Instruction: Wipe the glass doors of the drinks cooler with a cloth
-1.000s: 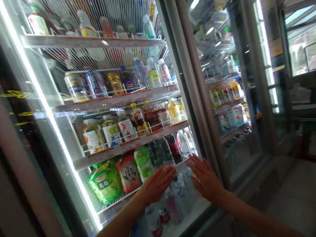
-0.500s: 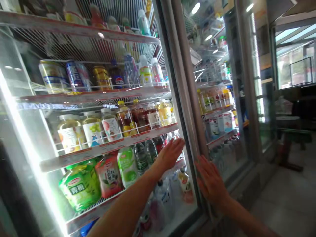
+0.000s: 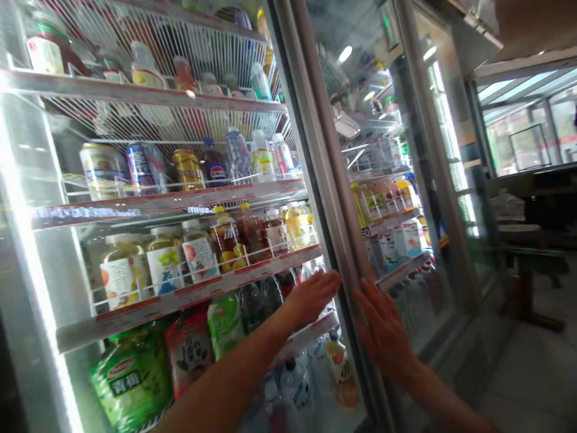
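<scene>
A metal door frame (image 3: 330, 162) of a glass-fronted drinks fridge runs slanting down between my hands. My left hand (image 3: 313, 297) reaches across the lit shelves, its fingertips at the frame's left edge with the fingers stretched out. On the other side, my right hand (image 3: 383, 328) lies flat against the frame and the glass beside it, fingers extended. Neither hand shows anything in its grasp. Below and left of my left forearm are a green drink pack (image 3: 130, 376), a red drink pack (image 3: 192, 346) and a green-and-white pack (image 3: 225, 325); the forearm hides part of that shelf.
Juice bottles (image 3: 169, 261) fill the shelf above my left arm, with cans (image 3: 187, 168) one level higher. More bottles (image 3: 295, 385) stand low behind the frame. Right of it, a glass door (image 3: 428, 288) covers stocked shelves. A dark table (image 3: 536, 261) stands farther right on the tiled floor.
The view has tilted up, so the shelves sit lower and more of the top shelf shows. Both hands remain at the door frame, the left slightly lower in view.
</scene>
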`<state>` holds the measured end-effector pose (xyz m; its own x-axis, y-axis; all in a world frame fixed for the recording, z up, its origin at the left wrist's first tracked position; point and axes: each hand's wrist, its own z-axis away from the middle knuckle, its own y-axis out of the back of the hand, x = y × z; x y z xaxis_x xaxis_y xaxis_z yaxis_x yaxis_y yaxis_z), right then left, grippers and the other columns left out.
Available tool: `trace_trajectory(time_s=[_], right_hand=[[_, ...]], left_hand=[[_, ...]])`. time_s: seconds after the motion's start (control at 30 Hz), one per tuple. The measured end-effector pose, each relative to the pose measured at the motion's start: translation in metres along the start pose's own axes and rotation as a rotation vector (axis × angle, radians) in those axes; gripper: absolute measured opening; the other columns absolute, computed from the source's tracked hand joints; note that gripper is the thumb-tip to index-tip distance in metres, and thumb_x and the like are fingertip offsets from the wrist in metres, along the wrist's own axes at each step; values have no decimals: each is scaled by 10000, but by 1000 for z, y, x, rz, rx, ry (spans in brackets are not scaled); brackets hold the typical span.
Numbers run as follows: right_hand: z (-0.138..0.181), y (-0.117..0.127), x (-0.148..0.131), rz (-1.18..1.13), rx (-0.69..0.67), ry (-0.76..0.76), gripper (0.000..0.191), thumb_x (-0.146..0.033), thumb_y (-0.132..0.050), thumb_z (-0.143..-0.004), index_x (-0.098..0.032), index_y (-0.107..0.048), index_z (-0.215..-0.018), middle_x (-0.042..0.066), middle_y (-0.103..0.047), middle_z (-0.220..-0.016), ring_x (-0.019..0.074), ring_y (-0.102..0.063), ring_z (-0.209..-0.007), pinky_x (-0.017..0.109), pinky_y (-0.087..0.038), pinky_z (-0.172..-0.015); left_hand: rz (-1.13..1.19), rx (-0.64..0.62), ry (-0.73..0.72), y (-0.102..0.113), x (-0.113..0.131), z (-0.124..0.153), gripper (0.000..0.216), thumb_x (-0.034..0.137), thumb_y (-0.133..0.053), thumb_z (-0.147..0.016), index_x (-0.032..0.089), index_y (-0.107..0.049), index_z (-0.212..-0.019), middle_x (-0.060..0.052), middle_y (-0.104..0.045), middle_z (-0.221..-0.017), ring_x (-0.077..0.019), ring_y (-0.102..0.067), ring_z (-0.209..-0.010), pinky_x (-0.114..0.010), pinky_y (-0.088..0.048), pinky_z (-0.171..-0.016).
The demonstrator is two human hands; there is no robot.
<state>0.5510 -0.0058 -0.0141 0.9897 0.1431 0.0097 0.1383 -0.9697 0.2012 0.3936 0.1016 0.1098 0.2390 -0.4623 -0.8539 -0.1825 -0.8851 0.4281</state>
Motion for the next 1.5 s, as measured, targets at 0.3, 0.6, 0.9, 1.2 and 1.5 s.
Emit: trace_trajectory(time_s=[0.3,0.6,0.9,1.2,1.5], right_hand=[[-21,1,-10,-57,54,29,558,-237,-394,-884,-232,-265,-1427,111,-389,-1438,266,-319,-1352,499,-327,-1047],[-43,3,-37,-107,86,70,552,-236,-380,-890,-225,-257,-1427,117,-402,-1427,255,-323,-1350,496,-324,-1038],[-78,-3,-89,-279,145,89,507,-226,-400,-888,-228,-337,-1391,107,-404,-1430,249,-337,-1343,485,-335,-1042],[-211,-15,-229,-892,236,139,502,-233,-268,-912,-186,-304,-1410,78,-427,-1416,154,-347,-1337,381,-352,-1085],[-245,-63,-260,-305,99,123,518,-324,-384,-889,-223,-351,-1396,78,-325,-1482,261,-244,-1375,540,-180,-1100]], left_hand=[[-85,94,226,32,-67,-5,430,190,-335,-885,135,-449,-1296,-114,-360,-1446,-236,-273,-1366,-517,-163,-1123],[-193,235,557,70,-115,44,467,201,-287,-901,57,-377,-1335,-192,-285,-1463,-265,-183,-1394,-559,-98,-1115],[-259,351,866,107,-152,118,463,269,-307,-903,179,-395,-1348,-101,-311,-1471,-244,-200,-1392,-545,-89,-1122],[-79,231,843,118,-138,154,685,252,-369,-849,117,-68,-1450,-129,-240,-1498,-220,-121,-1407,-467,-172,-1131],[-345,259,980,143,-130,294,660,438,-298,-905,160,-64,-1456,-158,-227,-1497,-268,-153,-1400,-531,-181,-1111]])
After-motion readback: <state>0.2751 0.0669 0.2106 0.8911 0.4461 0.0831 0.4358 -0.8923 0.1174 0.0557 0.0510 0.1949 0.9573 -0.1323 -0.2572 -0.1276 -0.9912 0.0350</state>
